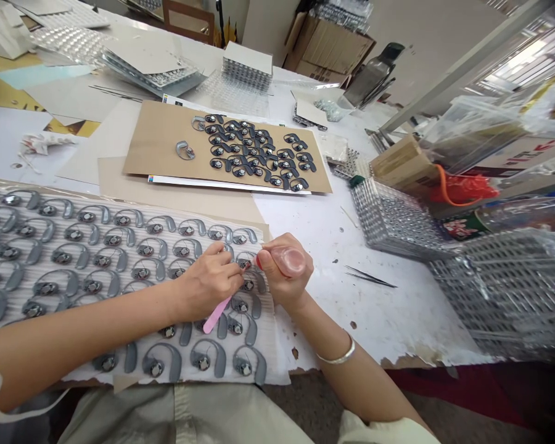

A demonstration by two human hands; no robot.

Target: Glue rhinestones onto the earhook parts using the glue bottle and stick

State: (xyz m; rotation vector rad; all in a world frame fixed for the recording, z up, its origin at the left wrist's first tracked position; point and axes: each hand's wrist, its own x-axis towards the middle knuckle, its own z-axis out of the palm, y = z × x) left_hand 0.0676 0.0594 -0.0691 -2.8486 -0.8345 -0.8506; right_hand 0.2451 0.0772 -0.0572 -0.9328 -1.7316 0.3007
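The left hand [208,280] pinches a pink stick [216,314] over a grey ear-hook piece [246,264] near the right edge of the ribbed sheet [277,336] on the worktop [398,308]. The right hand [284,271] is clenched round a clear bottle [291,260], its red tip at that piece. The bottle probably holds adhesive: a hard squeeze could flood the piece, and the left forearm lying across the rows could knock neighbours askew. Red print on a box [543,148] is too blurred to read.
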